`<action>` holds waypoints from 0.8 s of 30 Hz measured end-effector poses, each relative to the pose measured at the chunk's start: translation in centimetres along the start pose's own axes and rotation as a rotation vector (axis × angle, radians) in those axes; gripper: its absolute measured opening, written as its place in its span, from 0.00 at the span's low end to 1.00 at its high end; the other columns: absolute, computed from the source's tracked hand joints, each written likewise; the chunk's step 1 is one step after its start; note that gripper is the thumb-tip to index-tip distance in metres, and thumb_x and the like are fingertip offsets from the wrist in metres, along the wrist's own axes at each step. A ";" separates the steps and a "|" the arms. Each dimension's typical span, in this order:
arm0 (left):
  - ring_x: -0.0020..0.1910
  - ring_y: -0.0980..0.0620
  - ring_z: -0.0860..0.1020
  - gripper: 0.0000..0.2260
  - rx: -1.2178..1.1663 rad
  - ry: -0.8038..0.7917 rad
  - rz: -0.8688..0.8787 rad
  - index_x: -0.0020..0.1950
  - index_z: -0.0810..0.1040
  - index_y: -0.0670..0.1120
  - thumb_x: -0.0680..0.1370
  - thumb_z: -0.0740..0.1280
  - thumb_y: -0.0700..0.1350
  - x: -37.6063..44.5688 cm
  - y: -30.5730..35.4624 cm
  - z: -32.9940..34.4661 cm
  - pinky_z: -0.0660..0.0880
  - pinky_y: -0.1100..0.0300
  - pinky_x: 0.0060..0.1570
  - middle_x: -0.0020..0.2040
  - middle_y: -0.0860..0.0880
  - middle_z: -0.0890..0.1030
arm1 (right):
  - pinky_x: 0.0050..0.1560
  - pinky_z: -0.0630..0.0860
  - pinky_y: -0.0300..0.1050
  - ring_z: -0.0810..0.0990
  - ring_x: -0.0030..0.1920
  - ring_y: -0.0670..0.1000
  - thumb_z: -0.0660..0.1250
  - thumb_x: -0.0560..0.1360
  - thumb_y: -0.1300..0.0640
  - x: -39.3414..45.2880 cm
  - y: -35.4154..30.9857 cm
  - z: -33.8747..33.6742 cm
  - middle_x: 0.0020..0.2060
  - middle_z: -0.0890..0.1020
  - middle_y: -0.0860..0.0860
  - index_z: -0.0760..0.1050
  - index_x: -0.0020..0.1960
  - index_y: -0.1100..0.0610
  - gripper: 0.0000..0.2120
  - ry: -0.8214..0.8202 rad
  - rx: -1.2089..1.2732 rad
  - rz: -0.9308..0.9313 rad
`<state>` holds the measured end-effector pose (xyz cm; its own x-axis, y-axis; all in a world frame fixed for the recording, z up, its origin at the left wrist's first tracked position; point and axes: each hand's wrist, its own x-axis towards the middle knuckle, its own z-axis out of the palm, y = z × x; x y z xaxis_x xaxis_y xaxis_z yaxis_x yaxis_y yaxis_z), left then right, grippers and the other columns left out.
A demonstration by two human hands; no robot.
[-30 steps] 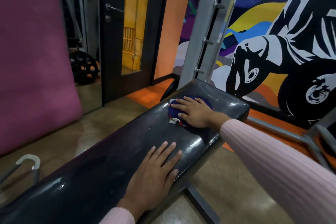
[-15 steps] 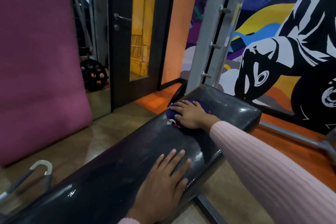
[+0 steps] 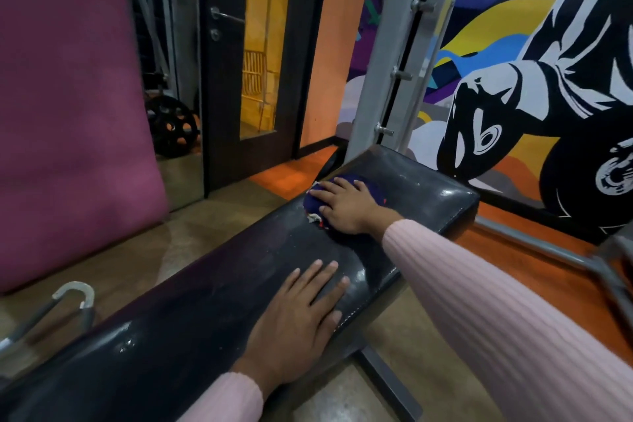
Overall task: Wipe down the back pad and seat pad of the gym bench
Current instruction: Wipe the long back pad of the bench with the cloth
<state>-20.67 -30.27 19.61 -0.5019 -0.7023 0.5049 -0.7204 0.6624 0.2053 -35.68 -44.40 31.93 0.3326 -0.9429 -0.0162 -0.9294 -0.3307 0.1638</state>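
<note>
While both hands rest on the bench, the parts of the scene read as follows.

Bench pad [image 3: 212, 305]: long black vinyl cushion running from the lower left toward the upper right, its far end near a grey steel upright; the glossy surface catches patches of light.
Right hand [image 3: 346, 207]: palm down near the far end of the pad, fingers straight and slightly spread, pressing flat on a cloth.
Cloth [image 3: 313, 204]: dark blue rag with white and red bits showing at its near edge, bunched under the right hand and lying on the pad close to its left edge.
Left hand [image 3: 298, 319]: palm down on the pad nearer the camera, fingers straight and close together, holding nothing; well apart from the cloth.
Sleeves [image 3: 513, 312]: pale pink ribbed knit on both arms, the right forearm crossing over the pad's right edge.
Bench frame [image 3: 387, 377]: grey metal leg visible beneath the pad, on a tan floor.
Steel upright [image 3: 394, 55]: slanted grey post with pegs along its side, behind the pad's far end.
Wall mural [image 3: 534, 86]: painted figure in black and white against yellow, blue and orange.
Pink mat [image 3: 68, 106]: large, leaning upright at left.
Weight plate [image 3: 173, 128]: black, standing beside the mat.
Door [image 3: 236, 62]: dark frame with a glass panel and metal handle.
</note>
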 end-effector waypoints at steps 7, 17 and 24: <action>0.76 0.56 0.49 0.20 -0.028 0.015 0.009 0.76 0.60 0.55 0.83 0.50 0.54 0.0 0.0 0.0 0.54 0.52 0.73 0.77 0.53 0.57 | 0.74 0.46 0.54 0.49 0.77 0.48 0.52 0.82 0.46 -5.3 3.4 0.5 0.77 0.55 0.42 0.54 0.76 0.42 0.23 0.005 0.030 -0.168; 0.76 0.53 0.52 0.20 -0.024 0.032 0.017 0.75 0.62 0.53 0.83 0.52 0.53 0.0 0.0 0.2 0.56 0.51 0.73 0.77 0.51 0.60 | 0.74 0.45 0.55 0.48 0.77 0.49 0.49 0.82 0.46 -6.8 1.1 1.6 0.78 0.53 0.43 0.52 0.77 0.43 0.23 0.057 -0.014 -0.097; 0.76 0.53 0.53 0.20 -0.020 0.044 0.016 0.75 0.61 0.53 0.83 0.52 0.52 -0.2 0.1 0.1 0.56 0.51 0.73 0.77 0.51 0.60 | 0.74 0.45 0.54 0.48 0.77 0.49 0.51 0.82 0.47 -7.0 5.1 0.3 0.77 0.54 0.42 0.53 0.76 0.42 0.23 0.034 0.021 0.025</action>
<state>-20.69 -30.12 19.47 -0.4913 -0.6797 0.5447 -0.7026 0.6788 0.2133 -42.76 -39.46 32.62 0.3141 -0.9492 0.0214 -0.9406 -0.3080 0.1427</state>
